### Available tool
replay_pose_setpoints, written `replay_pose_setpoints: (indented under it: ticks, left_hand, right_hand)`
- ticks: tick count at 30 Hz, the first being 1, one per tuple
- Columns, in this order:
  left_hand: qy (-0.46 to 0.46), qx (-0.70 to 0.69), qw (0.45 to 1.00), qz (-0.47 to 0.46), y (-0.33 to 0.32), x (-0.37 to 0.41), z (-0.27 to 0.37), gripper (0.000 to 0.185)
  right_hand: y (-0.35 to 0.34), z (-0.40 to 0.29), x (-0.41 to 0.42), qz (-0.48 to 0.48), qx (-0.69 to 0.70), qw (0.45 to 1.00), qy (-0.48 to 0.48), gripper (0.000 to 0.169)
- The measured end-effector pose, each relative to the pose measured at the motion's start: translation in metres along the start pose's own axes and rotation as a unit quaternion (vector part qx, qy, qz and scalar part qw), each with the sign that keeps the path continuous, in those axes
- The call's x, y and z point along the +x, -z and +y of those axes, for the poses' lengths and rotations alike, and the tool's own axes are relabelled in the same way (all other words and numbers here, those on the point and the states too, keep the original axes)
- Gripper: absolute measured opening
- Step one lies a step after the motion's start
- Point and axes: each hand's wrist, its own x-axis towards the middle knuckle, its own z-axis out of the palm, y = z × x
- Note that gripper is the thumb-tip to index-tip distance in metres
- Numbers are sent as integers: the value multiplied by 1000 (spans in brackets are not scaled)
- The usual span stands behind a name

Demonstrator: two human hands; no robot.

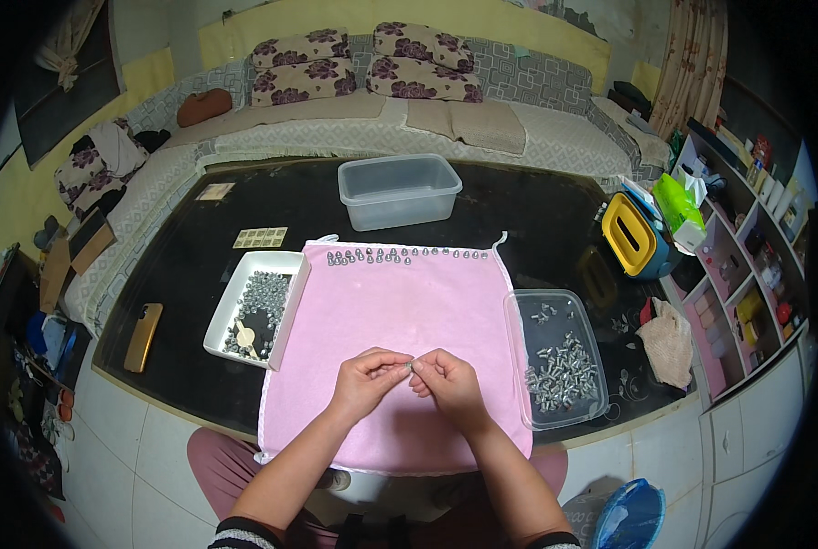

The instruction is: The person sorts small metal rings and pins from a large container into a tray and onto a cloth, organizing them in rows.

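Over the pink cloth (395,316), my left hand (371,377) and my right hand (450,381) meet fingertip to fingertip, pinching a small metal fastener (409,366) between them. Its exact form is mostly hidden by the fingers. Along the cloth's far edge stand small metal fasteners (380,258) in uneven rows. To the left, a white box (218,319) holds many metal nuts (265,291) and a pale round tag-like piece (245,335). On the right, a clear plastic lid (553,420) carries a pile of metal bolts (563,374), with a few lying apart near its far end.
An empty-looking translucent plastic tub (401,206) stands beyond the cloth on the black table (299,199). A gold smartphone (143,337) lies at the left. On the right are a yellow and blue tissue box (632,233), a beige cloth (666,343) and a shelf unit (735,274).
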Motion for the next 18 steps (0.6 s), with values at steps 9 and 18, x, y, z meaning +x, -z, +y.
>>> replay_pose_setpoints:
  ticks: [9,18]
  left_hand:
    - [27,-89,996,-1,1,1,4,11]
    - [-1,-62,998,-4,0,1,8,11]
  right_hand:
    - [-3,-3,0,10,59,998,18,20]
    - [-1,1,2,-18,12,999,23,19]
